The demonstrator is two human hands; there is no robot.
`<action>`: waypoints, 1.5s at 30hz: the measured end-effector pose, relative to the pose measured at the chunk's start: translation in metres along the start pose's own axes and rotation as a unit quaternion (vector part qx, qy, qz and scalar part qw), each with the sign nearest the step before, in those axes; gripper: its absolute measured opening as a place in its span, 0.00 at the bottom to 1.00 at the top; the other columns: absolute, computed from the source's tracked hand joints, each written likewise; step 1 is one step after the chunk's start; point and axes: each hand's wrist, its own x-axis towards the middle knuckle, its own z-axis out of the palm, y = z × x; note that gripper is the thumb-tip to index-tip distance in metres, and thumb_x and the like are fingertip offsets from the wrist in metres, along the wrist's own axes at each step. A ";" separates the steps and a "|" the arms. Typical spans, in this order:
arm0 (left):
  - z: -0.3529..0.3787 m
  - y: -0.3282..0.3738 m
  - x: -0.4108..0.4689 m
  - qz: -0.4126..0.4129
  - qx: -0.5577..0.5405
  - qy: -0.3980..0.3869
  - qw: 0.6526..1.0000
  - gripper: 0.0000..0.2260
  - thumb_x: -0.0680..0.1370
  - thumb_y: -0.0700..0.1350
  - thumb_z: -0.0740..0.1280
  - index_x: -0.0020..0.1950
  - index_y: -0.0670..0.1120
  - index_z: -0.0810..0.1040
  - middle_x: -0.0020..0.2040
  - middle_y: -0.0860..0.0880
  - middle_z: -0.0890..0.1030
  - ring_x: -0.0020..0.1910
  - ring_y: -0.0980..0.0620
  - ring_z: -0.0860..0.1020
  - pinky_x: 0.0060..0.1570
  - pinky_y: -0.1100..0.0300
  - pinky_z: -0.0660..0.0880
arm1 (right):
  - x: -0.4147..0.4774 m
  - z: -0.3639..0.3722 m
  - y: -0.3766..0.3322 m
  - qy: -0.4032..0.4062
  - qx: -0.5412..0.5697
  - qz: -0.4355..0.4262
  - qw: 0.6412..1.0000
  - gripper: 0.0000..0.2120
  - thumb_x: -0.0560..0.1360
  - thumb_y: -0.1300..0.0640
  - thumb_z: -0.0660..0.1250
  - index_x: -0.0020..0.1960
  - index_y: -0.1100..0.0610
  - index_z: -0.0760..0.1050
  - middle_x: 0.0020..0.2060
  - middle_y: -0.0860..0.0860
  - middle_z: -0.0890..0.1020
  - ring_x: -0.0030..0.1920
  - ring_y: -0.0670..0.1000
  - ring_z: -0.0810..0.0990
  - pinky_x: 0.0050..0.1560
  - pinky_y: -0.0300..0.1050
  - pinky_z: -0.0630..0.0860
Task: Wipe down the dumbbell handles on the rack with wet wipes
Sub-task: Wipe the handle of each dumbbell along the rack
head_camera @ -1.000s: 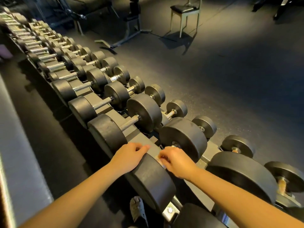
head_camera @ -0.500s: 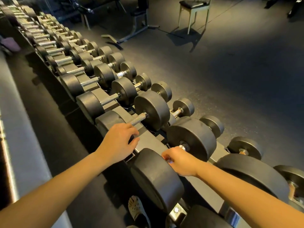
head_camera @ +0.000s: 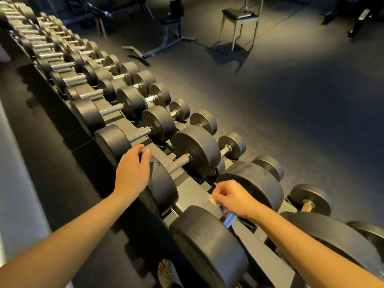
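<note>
Dim gym floor (head_camera: 291,121), rack (head_camera: 255,244); left hand (head_camera: 133,173) (relaxed) shifted onto next dumbbell head (head_camera: 164,183); right hand (head_camera: 234,199) pinching wet wipe (head_camera: 212,198)

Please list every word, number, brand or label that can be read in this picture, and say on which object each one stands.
No text can be read.
The dumbbell heads show plain dark faces, with no weight numbers in view.
The small marks on the head under the left hand are too small to read.
The rack shows no label.
The wipe pinched in the right hand is blurred and shows no print.
</note>
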 end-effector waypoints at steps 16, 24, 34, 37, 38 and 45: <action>0.016 -0.010 0.047 -0.126 -0.039 0.032 0.991 0.13 0.85 0.48 0.59 0.55 0.48 0.83 0.53 0.54 0.81 0.51 0.56 0.77 0.49 0.58 0.69 | 0.138 0.067 -0.104 -0.061 0.164 -0.034 0.984 0.06 0.82 0.59 0.66 0.54 0.56 0.82 0.44 0.51 0.84 0.43 0.46 0.81 0.44 0.40 0.76; 0.012 -0.008 0.047 -0.128 -0.032 0.017 0.991 0.12 0.85 0.47 0.60 0.55 0.50 0.84 0.52 0.57 0.82 0.53 0.60 0.77 0.48 0.69 0.67 | 0.165 0.043 -0.102 -0.039 -0.420 -0.276 0.863 0.13 0.76 0.54 0.72 0.59 0.53 0.76 0.52 0.52 0.80 0.53 0.55 0.81 0.51 0.51 0.78; 0.011 -0.009 0.048 -0.120 -0.038 0.023 0.992 0.09 0.84 0.46 0.63 0.55 0.50 0.84 0.50 0.58 0.83 0.52 0.61 0.79 0.50 0.68 0.70 | 0.158 0.042 -0.102 -0.107 -0.324 -0.269 0.901 0.14 0.83 0.48 0.59 0.58 0.55 0.78 0.51 0.51 0.75 0.50 0.53 0.77 0.51 0.52 0.75; 0.011 -0.008 0.048 -0.120 -0.041 0.025 0.992 0.09 0.84 0.45 0.63 0.54 0.50 0.84 0.49 0.58 0.83 0.52 0.61 0.79 0.49 0.69 0.69 | 0.160 0.036 -0.101 -0.112 -0.315 -0.285 0.898 0.08 0.82 0.51 0.63 0.54 0.53 0.79 0.47 0.48 0.74 0.47 0.52 0.76 0.51 0.53 0.77; 0.011 -0.007 0.047 -0.122 -0.045 0.025 0.991 0.09 0.84 0.45 0.63 0.54 0.50 0.84 0.49 0.57 0.83 0.52 0.61 0.79 0.49 0.68 0.69 | 0.159 0.038 -0.100 -0.100 -0.306 -0.288 0.902 0.06 0.81 0.53 0.64 0.53 0.52 0.78 0.46 0.47 0.75 0.46 0.51 0.77 0.51 0.53 0.78; 0.012 -0.004 0.048 -0.134 -0.051 0.034 0.989 0.09 0.83 0.44 0.64 0.53 0.49 0.84 0.48 0.56 0.83 0.50 0.59 0.79 0.46 0.67 0.69 | 0.161 0.041 -0.101 0.017 -0.385 -0.191 0.903 0.12 0.78 0.54 0.71 0.59 0.54 0.74 0.50 0.53 0.81 0.49 0.55 0.81 0.52 0.50 0.78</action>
